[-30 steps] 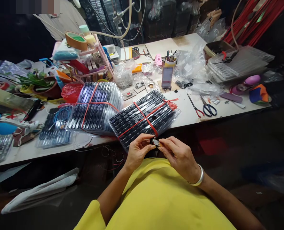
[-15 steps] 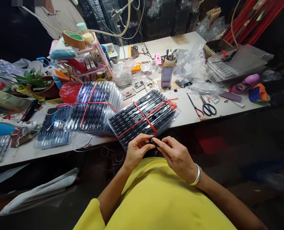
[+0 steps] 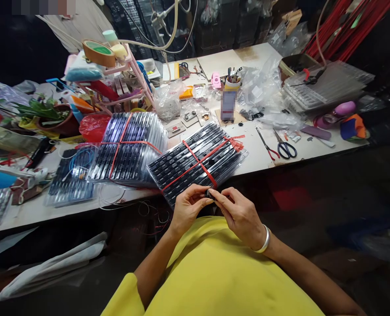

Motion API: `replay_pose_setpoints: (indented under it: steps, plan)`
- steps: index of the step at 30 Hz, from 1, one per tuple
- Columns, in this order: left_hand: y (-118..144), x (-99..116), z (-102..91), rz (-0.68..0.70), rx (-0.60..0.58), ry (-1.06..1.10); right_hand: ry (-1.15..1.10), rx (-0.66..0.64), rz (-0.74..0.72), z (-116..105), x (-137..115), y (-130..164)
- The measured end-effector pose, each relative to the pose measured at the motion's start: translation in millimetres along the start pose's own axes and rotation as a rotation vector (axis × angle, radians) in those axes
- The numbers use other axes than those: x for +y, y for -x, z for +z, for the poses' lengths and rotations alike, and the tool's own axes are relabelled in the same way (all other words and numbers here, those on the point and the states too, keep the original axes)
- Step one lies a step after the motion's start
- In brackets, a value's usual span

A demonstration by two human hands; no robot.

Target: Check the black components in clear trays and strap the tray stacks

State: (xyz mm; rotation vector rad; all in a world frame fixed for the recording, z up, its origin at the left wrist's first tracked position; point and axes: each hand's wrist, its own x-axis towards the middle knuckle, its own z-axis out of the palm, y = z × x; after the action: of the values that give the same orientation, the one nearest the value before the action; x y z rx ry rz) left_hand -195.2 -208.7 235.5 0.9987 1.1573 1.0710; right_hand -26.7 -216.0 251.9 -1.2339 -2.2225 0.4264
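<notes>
Both hands work 1 small dark part (image 3: 209, 193) held in front of the body, just below the near edge of the table (image 3: 257, 158). Left hand (image 3: 187, 210) has thumb and forefingers pinched narrow on the part's left side; right hand (image 3: 239, 213) pinches the right side with thumb and index, other fingers loosely curled. Fingertips of the 2 hands almost touch. Part is mostly hidden by fingers, so its kind can't be told.

Doing it well, as a judgement: keep the left pinch steady as the anchor and let the right fingertips do the fine work. Keep the grip light, the piece looks small enough to slip and drop onto the lap. Holding it close to the body and under the eyes helps.

Just beyond the hands lies a tray bundle (image 3: 198, 160) tied crosswise with red bands (image 3: 201, 163), overhanging the table edge. A second bundle (image 3: 129, 147) sits to its left. Scissors (image 3: 285, 147) lie well apart to the right.

Versus 1.0 s ago: the hands sit slightly closer together and the orange-brown glint seen on the part then is now covered by fingers. Hands stay in the same spot. Bundles and scissors have not moved; small view shift only.
</notes>
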Motion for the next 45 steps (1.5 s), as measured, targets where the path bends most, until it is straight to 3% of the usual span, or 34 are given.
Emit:
replay_pose_setpoints:
  steps: [4,7,10,14,18,26,36,41,45]
  plan:
    - [-0.7,0.5,1.1,-0.071,0.007,0.012,-0.088,0.010,0.066,2.5,-0.7,0.6]
    - [-1.6,0.8,1.2,-0.099,0.013,0.013,-0.265,0.086,0.181,1.2,-0.3,1.3]
    - [-1.4,-0.3,0.3,-0.139,-0.001,-0.002,-0.590,0.115,0.421,-2.7,5.1,2.5]
    - [1.0,-6.0,0.6,-0.215,-0.097,0.092,-1.179,-0.050,0.799,-6.3,16.8,8.7]
    - [3.6,-15.0,3.6,-0.294,-0.183,0.150,-1.331,-0.054,0.933,-4.7,21.9,20.4]
    - [1.1,-22.5,11.8,-0.380,-0.330,0.157,-1.097,0.013,1.017,-7.1,17.2,41.6]
    - [-13.8,-29.3,29.2,-0.480,-0.484,0.225,-0.791,0.137,0.949,-12.6,13.9,60.9]
    - [-21.8,-31.0,35.7,-0.463,-0.548,0.202,-0.539,0.155,0.742,-15.6,10.7,71.0]
    - [-25.7,-30.7,37.9,-0.388,-0.587,0.107,-0.208,0.065,0.489,-18.3,9.6,82.1]
